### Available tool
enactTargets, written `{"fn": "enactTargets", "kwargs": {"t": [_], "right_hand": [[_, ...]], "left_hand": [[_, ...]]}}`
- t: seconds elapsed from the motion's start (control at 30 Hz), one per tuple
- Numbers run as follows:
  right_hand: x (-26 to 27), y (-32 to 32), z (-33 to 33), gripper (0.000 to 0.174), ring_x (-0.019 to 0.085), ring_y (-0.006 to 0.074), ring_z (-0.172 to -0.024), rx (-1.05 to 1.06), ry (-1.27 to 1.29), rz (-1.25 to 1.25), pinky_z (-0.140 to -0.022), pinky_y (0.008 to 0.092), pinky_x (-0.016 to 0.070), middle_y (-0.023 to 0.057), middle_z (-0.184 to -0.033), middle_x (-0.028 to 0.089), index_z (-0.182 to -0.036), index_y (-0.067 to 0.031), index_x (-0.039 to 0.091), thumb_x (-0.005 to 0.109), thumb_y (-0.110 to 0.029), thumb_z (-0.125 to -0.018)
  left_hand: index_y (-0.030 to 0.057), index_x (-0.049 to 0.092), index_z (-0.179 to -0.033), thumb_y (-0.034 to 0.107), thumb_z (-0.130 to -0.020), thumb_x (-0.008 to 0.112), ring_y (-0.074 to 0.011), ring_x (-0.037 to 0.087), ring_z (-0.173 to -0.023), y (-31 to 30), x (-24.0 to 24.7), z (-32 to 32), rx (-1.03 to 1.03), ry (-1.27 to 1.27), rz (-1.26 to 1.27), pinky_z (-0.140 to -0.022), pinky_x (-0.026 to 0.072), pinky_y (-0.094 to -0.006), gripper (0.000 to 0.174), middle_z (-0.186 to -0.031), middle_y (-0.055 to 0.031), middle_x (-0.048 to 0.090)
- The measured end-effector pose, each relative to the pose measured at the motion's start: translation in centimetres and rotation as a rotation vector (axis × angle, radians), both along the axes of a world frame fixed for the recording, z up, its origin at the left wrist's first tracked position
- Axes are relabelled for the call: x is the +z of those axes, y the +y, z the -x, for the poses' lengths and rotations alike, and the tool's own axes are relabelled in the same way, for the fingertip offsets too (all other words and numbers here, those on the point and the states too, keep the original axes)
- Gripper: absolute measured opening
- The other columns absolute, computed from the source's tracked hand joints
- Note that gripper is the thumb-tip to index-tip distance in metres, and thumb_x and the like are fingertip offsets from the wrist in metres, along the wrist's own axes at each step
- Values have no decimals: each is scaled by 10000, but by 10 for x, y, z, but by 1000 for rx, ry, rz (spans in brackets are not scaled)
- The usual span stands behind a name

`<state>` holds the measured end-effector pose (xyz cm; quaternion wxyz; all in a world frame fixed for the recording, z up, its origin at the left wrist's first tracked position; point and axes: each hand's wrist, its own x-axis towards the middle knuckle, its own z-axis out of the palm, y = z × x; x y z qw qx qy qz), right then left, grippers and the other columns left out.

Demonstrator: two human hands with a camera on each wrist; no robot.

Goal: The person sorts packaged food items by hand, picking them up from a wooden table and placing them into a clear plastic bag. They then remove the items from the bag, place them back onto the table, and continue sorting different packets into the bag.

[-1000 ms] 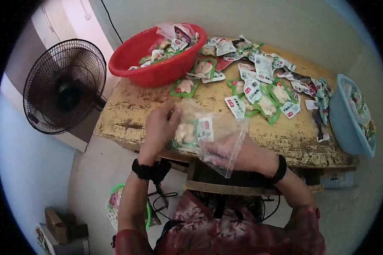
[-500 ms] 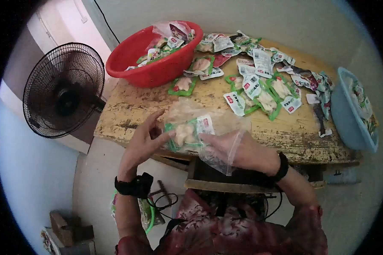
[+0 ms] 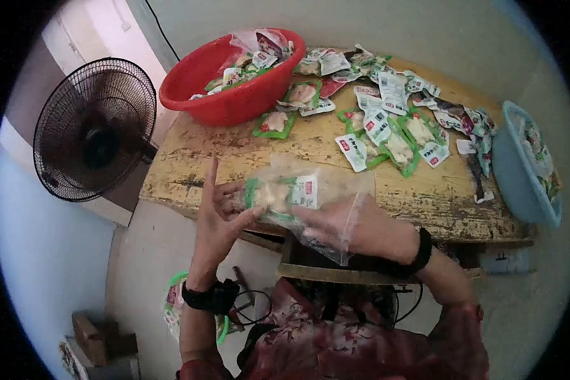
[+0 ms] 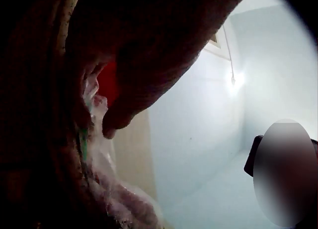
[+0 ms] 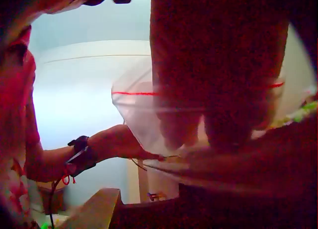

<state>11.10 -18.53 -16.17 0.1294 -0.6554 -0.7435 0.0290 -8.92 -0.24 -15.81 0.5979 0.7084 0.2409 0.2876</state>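
A green-edged packet (image 3: 275, 195) of pale food with a white label lies in a clear zip bag (image 3: 342, 183) at the table's front edge. My left hand (image 3: 218, 218) is at its left end, index finger raised, other fingers spread and the thumb touching the bag. In the left wrist view the left hand (image 4: 144, 50) is dark beside the crumpled bag (image 4: 102, 144). My right hand (image 3: 367, 228) reaches through the bag's mouth, extended fingers against the packet's right end. The right wrist view shows the right hand (image 5: 213, 75) behind clear film with a red line (image 5: 134, 93).
A red basin (image 3: 228, 104) of packets stands at the table's back left. Loose packets (image 3: 399, 149) spread over the back and right, beside a blue basin (image 3: 519, 171). A black fan (image 3: 98, 133) is at left, an open drawer (image 3: 316, 272) below, and a green-rimmed basket (image 3: 225, 326) lower left.
My left hand first drew back from the bag's upper left edge, then came nearer again with its index finger raised. My right hand has stayed in the bag, almost still.
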Motion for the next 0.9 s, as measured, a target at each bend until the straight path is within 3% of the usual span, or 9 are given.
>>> {"fn": "enactTargets", "kwargs": {"t": [0.1,0.27,0.37,0.47,0.57,0.67,0.8,0.9], "right_hand": [[18,8,11,530,677,358,-689,-42,-56,172,-549,490,486,149,-739,652,-1488,-188,423,496,-428,-1022],[24,17,23,568,679,376,-688,-87,-61,187,-563,514,495,161,-724,657,-1499,-157,397,470,-465,-1027],[18,21,19,577,682,388,-713,-80,-58,184,-590,519,510,167,-744,666,-1493,-157,407,476,-481,-1020],[21,17,18,560,686,389,-765,-86,-63,189,-628,514,523,175,-809,677,-1471,-169,442,500,-475,-1006],[16,8,9,520,684,385,-805,-44,10,181,-667,500,533,171,-879,679,-1436,-183,490,557,-425,-980],[-7,-5,-9,486,676,381,-831,3,123,27,-691,485,539,148,-940,675,-1404,-188,530,614,-341,-952],[-2,-21,-16,425,678,363,-944,27,160,-53,-759,484,570,140,-1119,665,-1393,-166,536,575,-228,-974],[1,-39,-25,468,654,345,-1021,46,219,-196,-811,446,550,152,-1104,663,-1383,-173,575,650,-169,-921]], "left_hand": [[116,-12,-1626,-16,-802,804,-242,665,-1093,0,-3,3,-86,-15,-77,-807,607,-299,1166,-1353,-221,508],[157,-24,-1633,-40,-777,782,-263,607,-1198,-8,-2,-2,-39,-20,-130,-882,588,-352,1193,-1455,-238,412],[151,57,-1635,-3,-768,765,-337,566,-1243,-2,-11,-8,63,3,-328,-914,564,-409,1131,-1433,-228,434],[145,296,-1594,60,-791,772,-359,509,-1301,1,-5,-6,82,256,-667,-1062,469,-473,938,-1435,-191,477],[88,484,-1481,60,-789,757,-396,508,-1282,0,1,1,49,453,-890,-1081,429,-473,744,-1395,-199,515],[71,575,-1368,59,-765,746,-403,541,-1199,-13,9,-13,176,288,-1066,-1009,459,-477,628,-1324,-181,563],[65,609,-1311,109,-782,776,-363,549,-1211,-32,16,-17,-46,130,-1225,-1021,446,-476,557,-1321,-144,586],[38,602,-1308,150,-832,758,-354,532,-1259,-35,15,-30,-90,171,-1187,-1032,439,-477,514,-1335,-150,584]]}}
